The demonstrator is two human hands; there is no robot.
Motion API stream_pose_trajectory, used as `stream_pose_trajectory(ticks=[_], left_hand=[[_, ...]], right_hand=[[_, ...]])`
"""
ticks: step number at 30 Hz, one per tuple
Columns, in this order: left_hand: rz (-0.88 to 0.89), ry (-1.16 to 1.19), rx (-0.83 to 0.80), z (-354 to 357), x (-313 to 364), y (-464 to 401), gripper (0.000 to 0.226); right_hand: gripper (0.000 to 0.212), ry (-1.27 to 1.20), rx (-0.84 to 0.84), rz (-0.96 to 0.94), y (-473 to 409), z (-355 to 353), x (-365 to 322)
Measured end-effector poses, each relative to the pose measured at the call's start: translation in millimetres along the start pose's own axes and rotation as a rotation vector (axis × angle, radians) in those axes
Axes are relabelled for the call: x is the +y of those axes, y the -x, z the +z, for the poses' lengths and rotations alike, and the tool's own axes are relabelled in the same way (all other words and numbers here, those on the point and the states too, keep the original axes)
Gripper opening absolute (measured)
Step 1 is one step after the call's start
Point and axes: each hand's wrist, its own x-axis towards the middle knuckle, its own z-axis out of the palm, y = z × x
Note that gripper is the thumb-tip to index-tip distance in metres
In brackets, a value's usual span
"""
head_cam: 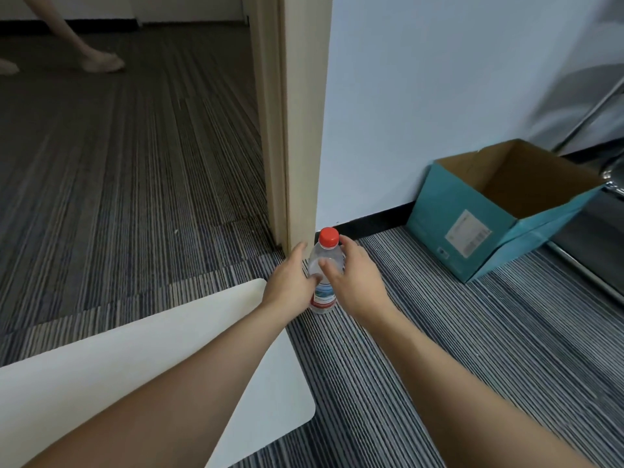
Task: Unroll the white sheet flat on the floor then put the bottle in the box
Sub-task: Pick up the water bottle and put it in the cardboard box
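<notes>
Upright bottle (323,271) enclosed between left hand (289,282) and right hand (354,282); fingers (329,269) curled, partly spread, full grip not confirmed. Box (499,211) well right of fingers.

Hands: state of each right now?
Left hand: fingers spread open, touching the left side of the upright bottle.
Right hand: open, thumb on the bottle's front; grip not closed yet.

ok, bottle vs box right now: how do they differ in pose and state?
The bottle stands upright with its red cap on, sealed; the box sits open-topped, flaps up, inside looks empty. The bottle is clear plastic and slim; the box is teal cardboard, much bulkier. Both hands, left hand and right hand, close around the bottle; nothing touches the box. Both rest on the striped carpet near the wall.
</notes>
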Motion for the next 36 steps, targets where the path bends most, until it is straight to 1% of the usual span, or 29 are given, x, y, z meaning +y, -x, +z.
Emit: stream_pose_trajectory(ticks=[4,7,16,21,26,32,36], left_hand=[[0.055,0.05,0.022,3.5,-5.8,3.6,0.054],[0.079,0.106,0.046,4.7,-8.8,12.1,0.048],[0.107,0.145,0.116,-16.0,-11.2,32.9,0.053],[0.117,0.129,0.118,-38.3,-20.5,43.6,0.057],[0.144,0.123,0.145,-58.9,-19.2,51.1,0.054],[0.165,0.107,0.171,-77.4,0.1,52.4,0.05],[0.172,0.134,0.177,-79.0,23.1,41.8,0.051]], right_hand=[[0.054,-0.007,-0.003,-0.005,1.7,1.6,-0.3],[0.05,0.022,-0.008,-0.012,5.9,0.9,-1.6],[0.048,0.022,0.011,-0.061,14.6,-3.9,-20.6],[0.055,-0.005,-0.027,-0.079,19.4,-2.6,-37.0],[0.062,-0.053,-0.049,-0.097,18.7,-6.4,-55.7],[0.063,-0.068,-0.052,-0.128,11.1,-22.8,-77.4],[0.073,-0.138,-0.059,-0.1,-4.3,-49.3,-81.4]])
